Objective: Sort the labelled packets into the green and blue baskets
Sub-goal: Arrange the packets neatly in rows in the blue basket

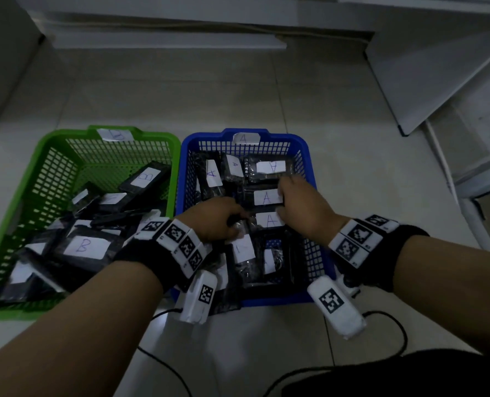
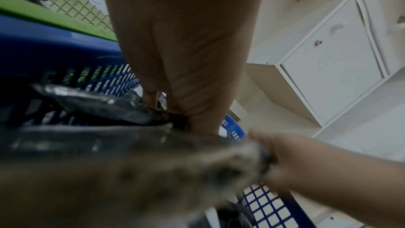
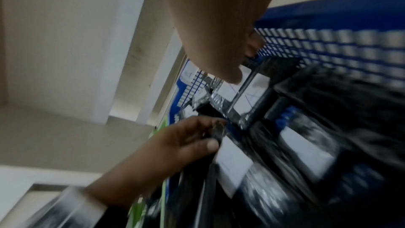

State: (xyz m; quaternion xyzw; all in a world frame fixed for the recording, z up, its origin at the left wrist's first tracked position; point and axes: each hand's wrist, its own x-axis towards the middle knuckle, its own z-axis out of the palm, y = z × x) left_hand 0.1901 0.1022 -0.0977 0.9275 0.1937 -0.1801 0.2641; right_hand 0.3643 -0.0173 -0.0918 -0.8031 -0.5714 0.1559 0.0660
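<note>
Two baskets sit side by side on the floor. The green basket (image 1: 52, 138), tagged B, holds several black packets with B labels (image 1: 85, 246). The blue basket (image 1: 303, 144), tagged A, holds several with A labels (image 1: 269, 167). Both hands are inside the blue basket. My left hand (image 1: 233, 224) pinches the edge of a black packet (image 3: 232, 162) between thumb and fingers (image 3: 210, 145). My right hand (image 1: 281, 199) curls its thumb and fingers at the right edge of an A packet (image 1: 265, 197). The left wrist view is blurred, with a packet (image 2: 105, 107) at the left fingertips.
White cabinets (image 1: 438, 67) stand at the right and back, and another (image 1: 3, 61) stands at the far left. Black cables (image 1: 166, 365) run over the tiled floor in front of the baskets. Dark clothing (image 1: 409, 376) fills the bottom right corner.
</note>
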